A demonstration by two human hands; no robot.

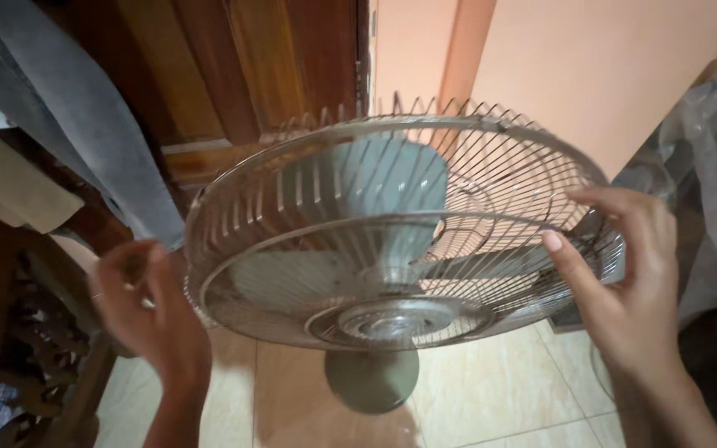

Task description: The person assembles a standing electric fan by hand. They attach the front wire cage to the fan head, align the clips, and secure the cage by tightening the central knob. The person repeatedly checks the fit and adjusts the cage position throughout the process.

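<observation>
Both forearms rise from the bottom edge of the frame, closest of all, and between them sits an electric fan with its head tipped over so the wire fan guard [392, 241] faces down and toward the viewer. It fills the middle of the frame. The right hand [624, 282], at the right of the frame, grasps the rim of the guard: the thumb lies along the outer ring and the fingers curl over the top wires, touching them. The left hand [147, 303], lower left, is blurred; its fingers are bent and spread beside the guard's left rim, and it looks to be touching the ring there, though I cannot tell whether it truly grips it.

Through the thin metal wires the pale grey-green fan blades [383, 178] show, broad and rounded, sitting inside the cage. A round metal hub plate [396, 319] marks the centre of the guard, low in the middle. Just below it, past the cage, the grey-green round fan base [373, 377] stands on the cream tiled floor [491, 390].

Behind the fan, a dark wooden door [251, 75] takes up the upper left centre, and a peach-coloured wall [591, 75] fills the upper right. A grey cloth [76, 108] hangs across the upper left. Clear plastic sheeting [707, 158] bunches at the right edge, and carved dark wooden furniture [35, 332] stands at the far left.
</observation>
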